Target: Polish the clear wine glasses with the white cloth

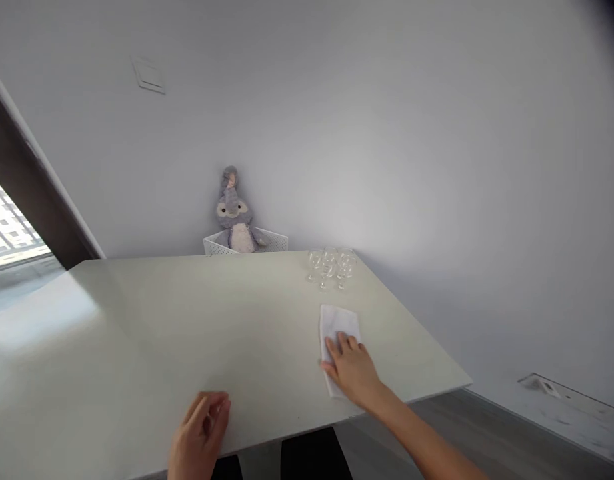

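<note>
A folded white cloth (339, 321) lies on the pale table (227, 333), right of the middle. My right hand (353, 367) rests flat on the cloth's lower part, palm down with the fingers spread. Near the front edge, my left hand (201, 430) is at the table with its fingers curled in and the fingertips close to the thumb; nothing shows between them. Several clear stemmed glasses (329, 265) stand grouped at the back right of the table, beyond the cloth and apart from both hands.
Behind the table's back edge, a grey plush toy (233, 212) sits in a white perforated basket (279, 242) against the wall. A wall switch (149, 75) is at upper left. A dark-framed window stands at far left. Black shapes (314, 457) show below the front edge.
</note>
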Available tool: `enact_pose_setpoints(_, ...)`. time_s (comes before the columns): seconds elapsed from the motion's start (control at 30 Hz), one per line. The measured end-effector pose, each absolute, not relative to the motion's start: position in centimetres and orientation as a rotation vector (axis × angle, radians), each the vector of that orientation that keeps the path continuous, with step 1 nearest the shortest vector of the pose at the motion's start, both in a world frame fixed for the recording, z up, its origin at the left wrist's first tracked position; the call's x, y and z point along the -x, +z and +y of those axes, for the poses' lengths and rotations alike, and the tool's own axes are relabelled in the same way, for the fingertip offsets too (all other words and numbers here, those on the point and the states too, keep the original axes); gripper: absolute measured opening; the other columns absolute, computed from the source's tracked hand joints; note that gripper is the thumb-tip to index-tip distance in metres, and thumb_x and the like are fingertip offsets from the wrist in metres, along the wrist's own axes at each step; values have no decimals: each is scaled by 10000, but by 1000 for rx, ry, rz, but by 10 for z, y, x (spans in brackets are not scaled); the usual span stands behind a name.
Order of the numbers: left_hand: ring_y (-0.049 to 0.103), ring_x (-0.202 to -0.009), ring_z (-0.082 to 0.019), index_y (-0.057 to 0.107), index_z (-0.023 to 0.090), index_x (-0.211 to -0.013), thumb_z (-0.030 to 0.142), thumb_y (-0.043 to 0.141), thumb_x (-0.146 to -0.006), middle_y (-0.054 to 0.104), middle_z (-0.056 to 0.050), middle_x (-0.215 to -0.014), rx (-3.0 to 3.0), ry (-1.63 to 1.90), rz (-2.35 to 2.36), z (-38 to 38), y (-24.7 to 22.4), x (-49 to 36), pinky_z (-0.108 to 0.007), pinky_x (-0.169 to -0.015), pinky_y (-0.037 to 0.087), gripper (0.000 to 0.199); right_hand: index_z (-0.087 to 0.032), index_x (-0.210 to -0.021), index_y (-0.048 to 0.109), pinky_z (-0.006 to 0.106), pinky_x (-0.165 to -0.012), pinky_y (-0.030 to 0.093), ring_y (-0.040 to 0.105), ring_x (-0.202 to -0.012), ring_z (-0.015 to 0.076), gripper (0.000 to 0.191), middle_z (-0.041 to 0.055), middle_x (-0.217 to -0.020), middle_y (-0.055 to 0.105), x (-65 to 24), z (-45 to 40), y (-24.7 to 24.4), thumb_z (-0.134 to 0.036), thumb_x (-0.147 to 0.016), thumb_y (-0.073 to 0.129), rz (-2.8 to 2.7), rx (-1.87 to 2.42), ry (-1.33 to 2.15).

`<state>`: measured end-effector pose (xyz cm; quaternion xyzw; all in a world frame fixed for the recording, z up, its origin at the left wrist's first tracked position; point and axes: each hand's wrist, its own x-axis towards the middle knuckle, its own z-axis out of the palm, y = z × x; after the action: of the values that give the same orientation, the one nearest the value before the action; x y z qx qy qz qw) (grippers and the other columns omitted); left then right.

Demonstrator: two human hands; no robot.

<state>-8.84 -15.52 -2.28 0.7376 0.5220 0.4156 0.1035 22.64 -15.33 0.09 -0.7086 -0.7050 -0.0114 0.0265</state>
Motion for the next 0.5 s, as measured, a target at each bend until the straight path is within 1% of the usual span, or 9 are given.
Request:
enact_pose_setpoints(0.07,539,-621,-99,568,212,-966,257,466,-769,530,-57,-958,-2090,1300,1539,-140,-15,86,-207,-522,457,226,-217,-1269,432,468,-911,295,353,-1157,352,565,144,-1338,371,-204,-159,6,-543,-812,376,-2231,2054,69)
enact_pose_setpoints(0.1,558,-698,-117,562,222,-1004,224,449,-754,500,-74,-1051,-2055,1307,1534,-132,-9,83,-214,-534,468,274,-227,-1261,442,468,-922,289,345,-1168,346,562,130,-1348,363,-196,-161,10,-552,-807,381,-2248,1973,137)
enact_pose_setpoints(0.17,565,-798,-136,559,240,-1018,167,409,-732,448,-76,-1158,-1984,1268,1511,-115,2,73,-224,-565,483,331,-248,-1225,483,445,-944,288,367,-1168,307,513,91,-1327,407,-189,-158,17,-542,-822,363,-2238,1771,336)
enact_pose_setpoints(0.23,565,-755,-121,568,244,-994,136,396,-716,426,-68,-1199,-1922,1221,1479,-97,14,58,-240,-581,489,345,-248,-1162,538,393,-931,329,446,-1111,248,450,64,-1241,504,-193,-146,23,-498,-846,339,-2075,1585,580)
enact_pose_setpoints(0.27,557,-681,-100,572,243,-984,123,394,-706,422,-68,-1209,-1889,1204,1465,-88,18,50,-248,-570,489,351,-235,-1122,565,366,-897,365,495,-1051,223,426,61,-1172,557,-199,-136,24,-475,-846,346,-1929,1530,683)
enact_pose_setpoints(0.3,553,-662,-92,571,243,-986,108,386,-699,414,-68,-1223,-1861,1188,1439,-78,21,42,-251,-571,490,367,-217,-1079,586,340,-844,404,538,-975,205,408,62,-1096,598,-207,-124,23,-458,-835,366,-1751,1503,761)
enact_pose_setpoints(0.33,558,-689,-97,575,236,-969,88,377,-688,416,-70,-1218,-1824,1199,1412,-68,22,33,-253,-595,493,375,-196,-1033,602,319,-778,433,565,-895,194,391,65,-1019,627,-217,-111,21,-447,-812,399,-1556,1501,800)
enact_pose_setpoints(0.4,567,-828,-128,572,223,-955,68,368,-685,410,-73,-1215,-1749,1229,1383,-48,20,17,-271,-693,494,372,-171,-938,618,275,-661,447,576,-778,172,340,62,-913,644,-240,-84,14,-413,-758,462,-1183,1492,781)
enact_pose_setpoints(0.5,547,-902,-160,568,212,-938,100,388,-708,425,-74,-1193,-1764,1209,1445,-26,8,-1,-301,-739,475,313,-162,-840,616,226,-554,431,565,-704,144,254,56,-893,632,-276,-53,2,-324,-661,540,-758,1448,694)
